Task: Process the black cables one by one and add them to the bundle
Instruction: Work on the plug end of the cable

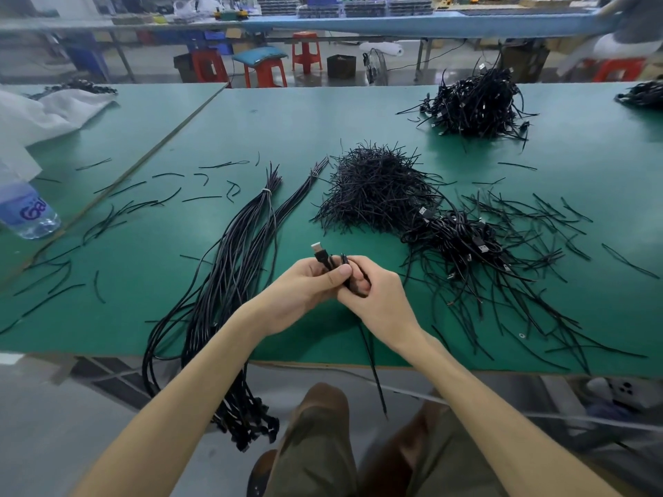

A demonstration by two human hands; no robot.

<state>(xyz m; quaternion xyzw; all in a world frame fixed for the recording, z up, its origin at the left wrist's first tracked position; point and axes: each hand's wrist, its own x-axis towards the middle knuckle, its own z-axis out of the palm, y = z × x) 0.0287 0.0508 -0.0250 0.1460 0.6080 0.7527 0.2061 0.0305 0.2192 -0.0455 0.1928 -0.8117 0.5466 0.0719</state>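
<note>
We grip one thin black cable (320, 257) in both hands. Our left hand (305, 285) pinches it just below its silver-tipped USB plug, our right hand (376, 295) curls round its gathered loops, and its loose tail hangs beneath our right wrist. The tied bundle (247, 245) lies just left of our left hand.

held cable (318, 252) mostly hidden by fingers (363, 266), water bottle (28, 215) cropped at left edge

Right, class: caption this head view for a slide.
Left hand and right hand grip a black cable above the green table, bundle alongside.
</note>
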